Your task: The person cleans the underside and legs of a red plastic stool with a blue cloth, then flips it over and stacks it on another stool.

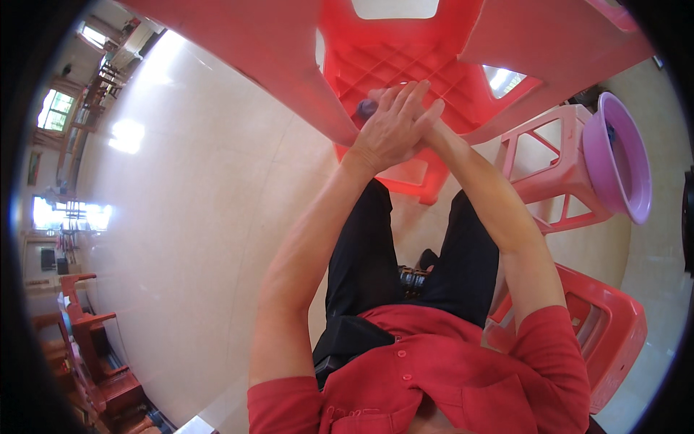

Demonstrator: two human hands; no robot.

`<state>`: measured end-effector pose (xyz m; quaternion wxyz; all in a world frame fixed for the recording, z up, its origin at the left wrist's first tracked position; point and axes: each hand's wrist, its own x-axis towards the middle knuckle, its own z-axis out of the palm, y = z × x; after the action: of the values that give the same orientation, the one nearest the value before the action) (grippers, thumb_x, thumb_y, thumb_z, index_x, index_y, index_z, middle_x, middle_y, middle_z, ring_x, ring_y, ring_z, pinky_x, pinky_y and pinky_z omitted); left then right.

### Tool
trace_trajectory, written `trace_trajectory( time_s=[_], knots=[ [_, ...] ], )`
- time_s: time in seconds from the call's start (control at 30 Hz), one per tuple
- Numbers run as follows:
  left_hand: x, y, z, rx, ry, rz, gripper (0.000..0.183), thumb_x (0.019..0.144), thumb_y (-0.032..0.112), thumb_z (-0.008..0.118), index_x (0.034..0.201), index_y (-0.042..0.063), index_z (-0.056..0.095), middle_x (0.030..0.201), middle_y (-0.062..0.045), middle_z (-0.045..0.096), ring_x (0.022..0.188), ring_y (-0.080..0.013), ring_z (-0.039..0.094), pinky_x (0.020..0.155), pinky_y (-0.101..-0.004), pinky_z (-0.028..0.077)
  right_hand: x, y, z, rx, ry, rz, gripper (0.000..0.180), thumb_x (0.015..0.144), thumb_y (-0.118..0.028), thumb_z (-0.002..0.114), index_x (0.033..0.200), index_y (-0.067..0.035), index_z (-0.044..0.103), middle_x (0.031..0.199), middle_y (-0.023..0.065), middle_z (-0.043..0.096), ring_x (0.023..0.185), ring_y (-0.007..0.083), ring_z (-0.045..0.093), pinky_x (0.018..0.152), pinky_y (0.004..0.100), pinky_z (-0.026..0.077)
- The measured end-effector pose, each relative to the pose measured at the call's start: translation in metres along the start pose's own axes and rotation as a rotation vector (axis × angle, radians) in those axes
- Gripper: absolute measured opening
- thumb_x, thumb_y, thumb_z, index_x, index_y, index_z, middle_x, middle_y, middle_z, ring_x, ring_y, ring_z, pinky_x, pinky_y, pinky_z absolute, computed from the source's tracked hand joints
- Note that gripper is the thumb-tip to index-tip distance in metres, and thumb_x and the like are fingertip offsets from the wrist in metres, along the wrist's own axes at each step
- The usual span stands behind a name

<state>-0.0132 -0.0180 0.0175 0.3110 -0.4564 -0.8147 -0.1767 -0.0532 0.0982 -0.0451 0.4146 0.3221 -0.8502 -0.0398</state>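
Note:
My left hand lies across my right hand and wrist, back of the hand up, with its fingers extended and the thumb apart. Most of my right hand is hidden beneath it; the visible fingers are blurred and close around a purple-grey bundle, which looks like cloth. Both hands are over the ribbed underside of a red plastic stool or chair, turned so that its wide legs rise toward me on the left and right. Whether the bundle touches the ribs I cannot tell.
To the right, a purple basin with something bluish inside stands on a pink plastic stool. Another red stool is close by my right elbow. Wooden furniture lines the far left, across a pale shiny floor.

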Motion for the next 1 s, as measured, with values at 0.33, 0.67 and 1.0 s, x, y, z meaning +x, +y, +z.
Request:
trace_trajectory(
  time_s=[0.33,0.67,1.0],
  knots=[
    [0.0,0.0,0.003,-0.136,0.005,-0.156,0.083,0.062,0.023,0.075,0.129,0.006,0.029,0.124,-0.019,0.039,0.107,-0.0374,0.046,0.088,-0.0431,0.039,0.009,0.035,-0.039,0.073,-0.597,0.016,0.04,0.067,-0.022,0.064,0.104,-0.011,0.054,0.095,0.0065,0.054,0.088,0.0237,0.055,0.065,0.037,0.045],
    [0.008,-0.005,0.007,-0.21,-0.55,-0.669,0.101,0.062,0.057,0.067,0.124,-0.014,0.031,0.1,-0.02,0.06,0.095,-0.0294,0.059,0.079,-0.0369,0.047,0.031,0.041,-0.073,0.318,-0.849,0.278,0.018,0.075,-0.018,0.054,0.084,-0.004,0.059,0.081,0.0163,0.063,0.078,0.0342,0.062,0.064,0.0439,0.049],
    [0.016,-0.008,-0.011,-0.326,-0.551,-0.698,0.126,0.048,0.056,0.075,0.134,-0.008,0.009,0.113,-0.024,0.051,0.101,-0.0321,0.055,0.083,-0.0371,0.046,0.044,0.046,-0.057,0.206,-0.548,0.62,0.029,0.077,-0.014,0.053,0.105,-0.004,0.05,0.1,0.0217,0.052,0.089,0.0426,0.056,0.072,0.0479,0.047]
  ],
)
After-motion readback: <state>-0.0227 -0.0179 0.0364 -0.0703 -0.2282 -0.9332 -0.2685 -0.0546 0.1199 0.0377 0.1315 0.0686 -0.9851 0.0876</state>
